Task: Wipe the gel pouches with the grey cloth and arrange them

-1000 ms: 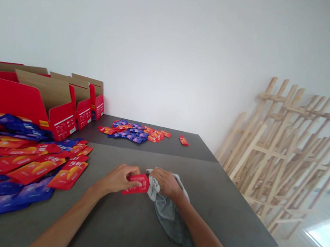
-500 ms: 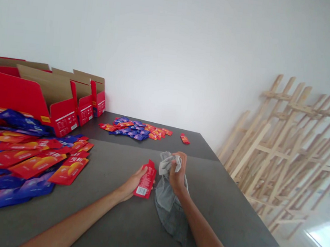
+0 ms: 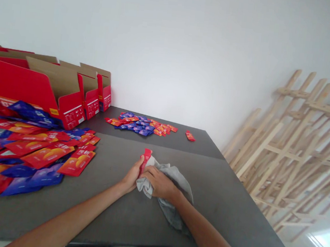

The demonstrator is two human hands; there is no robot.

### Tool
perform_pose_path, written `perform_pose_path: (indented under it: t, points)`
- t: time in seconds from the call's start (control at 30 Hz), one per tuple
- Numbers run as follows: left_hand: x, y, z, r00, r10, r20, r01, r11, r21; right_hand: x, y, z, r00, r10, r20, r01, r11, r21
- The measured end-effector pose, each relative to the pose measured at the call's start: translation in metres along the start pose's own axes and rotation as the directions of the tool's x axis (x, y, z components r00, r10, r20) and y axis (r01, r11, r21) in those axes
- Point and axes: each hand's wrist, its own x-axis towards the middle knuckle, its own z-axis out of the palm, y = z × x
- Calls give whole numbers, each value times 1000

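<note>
Packet [image 3: 146, 155] at table [image 3: 116, 165]: held near the middle of the grey top; from my distant seat I cannot tell whether it touches the surface.
Frames [image 3: 282, 152]: wooden, leaning on the right, beyond the table's edge.
Boxes [image 3: 16, 80]: red, open, in a row on the left.
Heap [image 3: 46, 156]: red and blue packets in front of the boxes, apart from both hands.
Pile [image 3: 139, 125]: more packets toward the far edge, with a lone packet [image 3: 190, 136] to its right.
Cloth [image 3: 178, 176]: grey; half a second ago I saw it just beside the packet, now it covers the lower part.
Right hand [image 3: 159, 182]: closed round the bunched cloth, pressing it to the packet.
Left hand [image 3: 132, 177]: gripping the packet's left side.
Packet's bare end: red, pointing away from me; the barcode I saw half a second ago is hidden, so I judge a wipe is under way, unfinished.
</note>
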Motion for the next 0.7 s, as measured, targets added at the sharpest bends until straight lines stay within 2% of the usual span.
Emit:
perform_pose_path:
  t: [0.07,0.17,0.3,0.4,0.5,0.6,0.7]
  points:
    - [-1,0,0,999,-49,13,49,998,30,-1,1,0,999,13,-30,-13,1000,-14]
    - [-2,-2,0,997,-70,17,68,994,86,-2,5,-3,982,116,-149,-122,992,-29]
    - [-5,-7,5,999,-35,33,31,992,123,-4,14,-8,913,243,-327,-246,969,32]
    - [-7,-9,8,998,-57,33,53,992,114,-6,20,-11,871,284,-400,-272,958,88]
    - [-7,-9,8,992,-118,32,116,992,58,-6,18,-10,917,199,-346,-189,980,64]
    - [-5,-6,5,988,-148,52,150,988,-37,-4,11,-4,976,77,-206,-72,997,32]
    - [-3,-2,2,981,-175,85,180,982,-59,-2,3,1,997,-19,-72,21,1000,16]
